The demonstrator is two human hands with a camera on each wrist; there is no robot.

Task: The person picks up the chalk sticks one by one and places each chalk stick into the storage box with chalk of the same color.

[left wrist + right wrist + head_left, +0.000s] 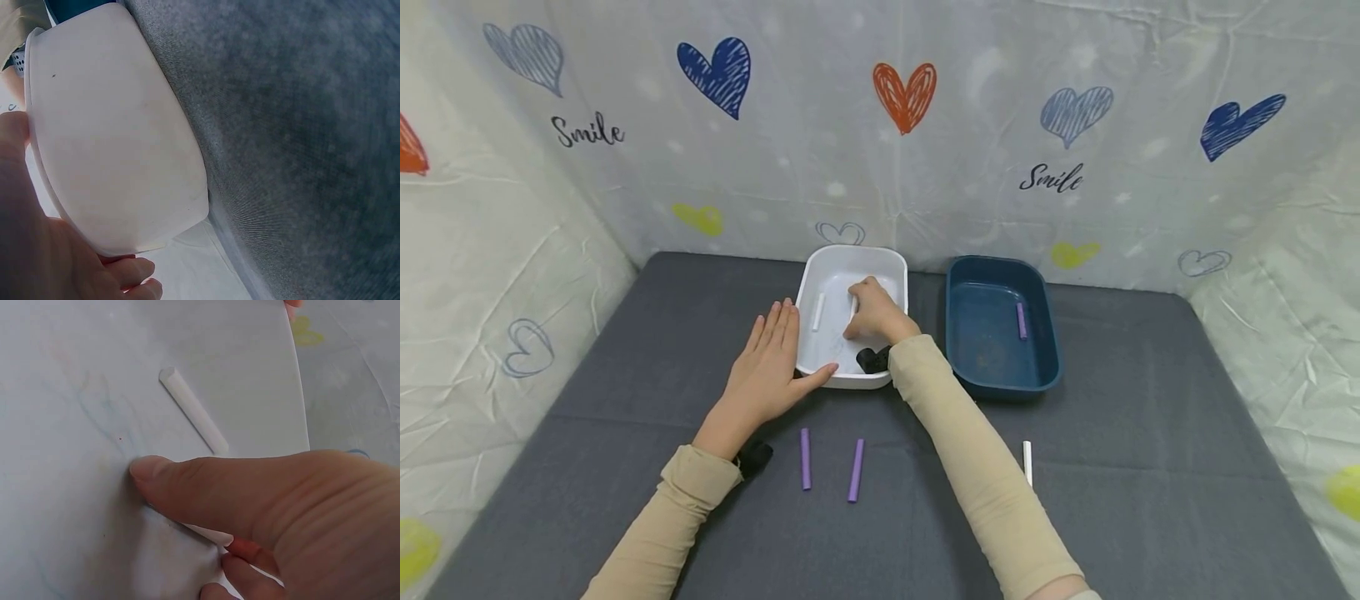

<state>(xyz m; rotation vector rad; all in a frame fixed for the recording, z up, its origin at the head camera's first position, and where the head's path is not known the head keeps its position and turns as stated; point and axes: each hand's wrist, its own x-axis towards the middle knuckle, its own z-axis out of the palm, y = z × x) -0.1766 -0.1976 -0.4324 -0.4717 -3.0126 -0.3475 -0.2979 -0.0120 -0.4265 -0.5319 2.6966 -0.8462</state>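
Observation:
In the head view my right hand [878, 312] reaches into the white tray [852, 381] and pinches a white chalk stick [853, 306] close over its floor. The right wrist view shows this white chalk [209, 534] partly hidden under the thumb. Another white chalk [818, 312] lies beside it in the tray. My left hand [766, 362] rests against the tray's near left corner, fingers straight and thumb spread along the front rim. Seen from the left wrist, the tray's outer wall [119, 137] stands beside the fingers.
Right of the white tray stands a dark blue tray [1005, 388] with a purple chalk [1022, 322] inside. Two purple chalks, one left [806, 459] and one right [856, 471], lie in front on the grey cloth. A white chalk [1027, 462] is partly hidden by the right sleeve.

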